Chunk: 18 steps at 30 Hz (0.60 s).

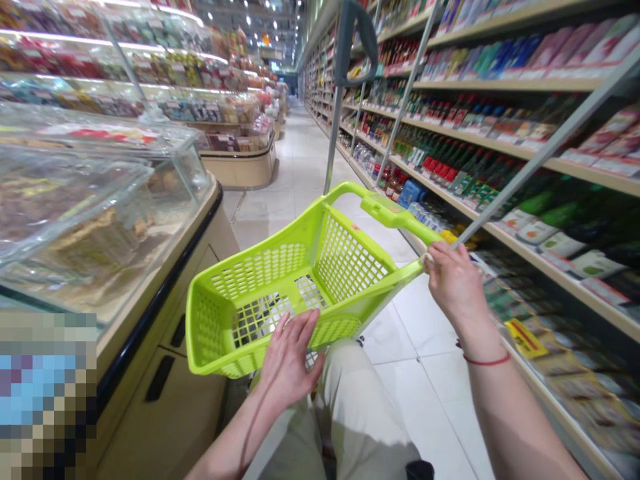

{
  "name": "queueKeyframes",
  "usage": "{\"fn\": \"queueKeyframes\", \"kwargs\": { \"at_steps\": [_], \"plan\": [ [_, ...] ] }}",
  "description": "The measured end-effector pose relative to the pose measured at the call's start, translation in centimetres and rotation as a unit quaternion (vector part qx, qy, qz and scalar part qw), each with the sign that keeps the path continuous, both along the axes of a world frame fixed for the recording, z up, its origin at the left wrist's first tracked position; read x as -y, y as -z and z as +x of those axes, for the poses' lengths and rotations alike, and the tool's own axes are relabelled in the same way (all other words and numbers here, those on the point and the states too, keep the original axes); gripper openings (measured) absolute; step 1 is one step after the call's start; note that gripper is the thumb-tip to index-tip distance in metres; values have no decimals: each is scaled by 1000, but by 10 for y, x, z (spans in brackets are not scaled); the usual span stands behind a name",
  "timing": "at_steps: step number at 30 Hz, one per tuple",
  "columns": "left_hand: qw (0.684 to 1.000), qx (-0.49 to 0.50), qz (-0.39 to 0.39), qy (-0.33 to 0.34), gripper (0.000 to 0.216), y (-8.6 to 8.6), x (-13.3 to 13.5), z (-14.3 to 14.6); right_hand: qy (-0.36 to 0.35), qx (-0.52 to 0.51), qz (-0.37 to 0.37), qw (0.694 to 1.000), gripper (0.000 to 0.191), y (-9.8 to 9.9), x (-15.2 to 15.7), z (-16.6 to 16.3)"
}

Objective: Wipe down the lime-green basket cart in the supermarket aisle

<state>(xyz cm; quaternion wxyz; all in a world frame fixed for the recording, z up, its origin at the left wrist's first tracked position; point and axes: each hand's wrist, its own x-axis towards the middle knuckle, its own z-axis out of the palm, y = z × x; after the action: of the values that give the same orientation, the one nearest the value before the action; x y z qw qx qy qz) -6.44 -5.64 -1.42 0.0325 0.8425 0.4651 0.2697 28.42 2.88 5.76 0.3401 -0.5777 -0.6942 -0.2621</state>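
Observation:
A bright green plastic shopping cart (255, 263) with a meshed basket stands crosswise in front of my legs. Nothing lies in the basket. My right hand (455, 283) is closed around the right end of its handle frame, beside a slanting metal bar. My left hand (295, 357) rests on the near rim of the basket, fingers stretched out together and thumb apart. The cart's handle (385, 210) has a wider middle section and faces the shelves.
Shelves (500, 157) of bottles and packets line the right side. On the left stands a clear-lidded display counter (173, 220) with drawers, and further back a display of bagged goods (195, 73). A metal pole (334, 137) with a grey loop head rises behind the cart. White tiled floor (300, 143) runs down the aisle.

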Motion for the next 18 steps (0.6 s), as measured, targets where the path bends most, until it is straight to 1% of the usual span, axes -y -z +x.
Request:
{"fn": "queueKeyframes", "kwargs": {
  "at_steps": [3, 5, 7, 10, 15, 18],
  "plan": [
    [1000, 1, -2, -1, 73, 0, 0, 0, -14, -3, 12, 1000, 25, 9, 10, -19],
    [1000, 1, -2, -1, 73, -1, 0, 0, -31, -2, -1, 1000, 25, 14, 16, -29],
    [1000, 1, -1, 0, 73, -1, 0, 0, -47, -5, -14, 999, 26, 15, 18, -31],
    [1000, 1, -1, 2, 73, 0, 0, 0, -62, -17, -29, 998, 27, 8, 11, -17],
    [1000, -2, -11, 0, 75, 1, 0, -1, -55, -77, -48, 994, 25, -14, -11, 19],
    [1000, -5, -15, -4, 76, 1, 0, -1, -40, -90, -33, 995, 23, -17, -16, 22]
  ]
}}
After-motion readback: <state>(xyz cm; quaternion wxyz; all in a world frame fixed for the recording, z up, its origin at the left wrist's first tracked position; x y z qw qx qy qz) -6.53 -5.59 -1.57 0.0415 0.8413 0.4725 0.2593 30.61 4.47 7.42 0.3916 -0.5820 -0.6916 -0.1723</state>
